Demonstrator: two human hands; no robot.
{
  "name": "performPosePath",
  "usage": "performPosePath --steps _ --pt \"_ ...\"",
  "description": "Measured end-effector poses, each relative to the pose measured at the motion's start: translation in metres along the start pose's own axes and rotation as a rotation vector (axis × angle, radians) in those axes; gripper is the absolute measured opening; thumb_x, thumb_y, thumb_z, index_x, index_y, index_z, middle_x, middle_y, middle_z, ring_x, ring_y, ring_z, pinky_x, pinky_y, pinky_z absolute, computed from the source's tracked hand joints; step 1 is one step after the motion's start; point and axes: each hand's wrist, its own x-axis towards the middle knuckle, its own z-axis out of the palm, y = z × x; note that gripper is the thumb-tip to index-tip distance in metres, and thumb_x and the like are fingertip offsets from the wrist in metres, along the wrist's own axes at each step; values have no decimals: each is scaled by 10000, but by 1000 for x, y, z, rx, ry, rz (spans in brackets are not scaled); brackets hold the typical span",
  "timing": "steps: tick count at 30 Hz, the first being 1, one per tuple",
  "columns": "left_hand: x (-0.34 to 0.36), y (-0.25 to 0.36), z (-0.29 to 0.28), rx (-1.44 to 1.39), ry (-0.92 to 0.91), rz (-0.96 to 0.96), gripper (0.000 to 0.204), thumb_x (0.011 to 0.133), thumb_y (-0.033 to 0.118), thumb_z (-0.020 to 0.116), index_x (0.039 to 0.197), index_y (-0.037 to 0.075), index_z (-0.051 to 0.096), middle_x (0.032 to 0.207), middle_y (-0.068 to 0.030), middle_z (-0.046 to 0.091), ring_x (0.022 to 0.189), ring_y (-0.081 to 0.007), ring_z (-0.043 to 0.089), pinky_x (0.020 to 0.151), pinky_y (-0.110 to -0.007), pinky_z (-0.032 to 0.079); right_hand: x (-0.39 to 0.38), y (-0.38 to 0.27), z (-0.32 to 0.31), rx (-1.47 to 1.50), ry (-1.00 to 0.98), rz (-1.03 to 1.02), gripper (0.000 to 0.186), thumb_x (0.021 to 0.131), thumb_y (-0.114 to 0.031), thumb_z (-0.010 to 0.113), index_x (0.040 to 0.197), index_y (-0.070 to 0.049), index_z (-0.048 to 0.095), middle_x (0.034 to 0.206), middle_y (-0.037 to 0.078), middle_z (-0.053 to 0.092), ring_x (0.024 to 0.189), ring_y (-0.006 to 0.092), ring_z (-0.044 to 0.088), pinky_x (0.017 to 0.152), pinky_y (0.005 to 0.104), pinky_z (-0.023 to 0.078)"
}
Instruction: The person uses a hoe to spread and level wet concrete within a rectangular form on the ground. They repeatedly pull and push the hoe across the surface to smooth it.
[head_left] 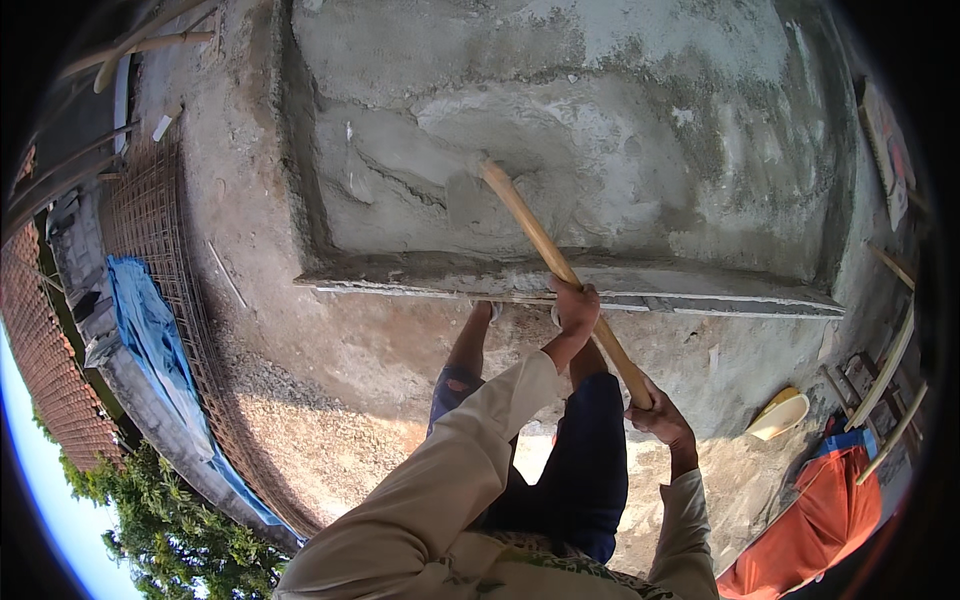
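Our left hand (576,308), at 3 o'clock, and right hand (660,417), at 4 o'clock, are wrapped around one handle (530,228), spaced apart, probably for leverage. We hold it slanting up to 12 o'clock, likely to reach the cement (560,140) while we stand outside it; any head is hidden. We count two hands, one handle, one blue sheet (150,320) at 9 o'clock, one orange sheet (825,520) at 4.

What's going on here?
A person grips a long wooden handle two-handed: left hand partway along, right hand near the lower end. The far end meets wet-looking grey mix inside a low-walled bed; any tool head there is hidden. The person stands just outside the near edge. A blue tarp lies off left.
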Motion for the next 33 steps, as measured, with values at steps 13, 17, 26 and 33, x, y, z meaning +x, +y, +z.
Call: performPosePath --steps 13,17,26,33 --pt "346 141 -412 521 175 395 418 896 288 732 1173 -18 668 990 -276 749 985 -474 734 847 -498 591 397 -44 523 54 36 -696 633 992 -165 737 1462 -49 328 1110 142 625 935 282 674 803 419 568" --pt "406 141 -508 598 60 310 529 988 334 660 1435 61 586 1054 -235 771 1012 -443 747 885 -506 598 404 -110 613 103 -9 -514 791 927 -280 831 1459 -18 307 1210 211 639 1150 361 669 977 441 539" --pt "372 110 -555 755 -2 222 722 1055 359 588 1676 126 301 1013 -263 766 889 -433 773 870 -523 618 383 -100 663 -85 -7 -193 616 956 -359 789 1247 -18 366 1011 179 636 823 288 677 689 418 554" --pt "307 20 -585 869 -33 126 743 1048 296 595 1677 106 248 1066 -282 753 858 -433 770 764 -520 639 284 -86 666 116 -165 167 430 946 -107 691 1203 -27 355 859 148 569 597 249 623 461 417 449"
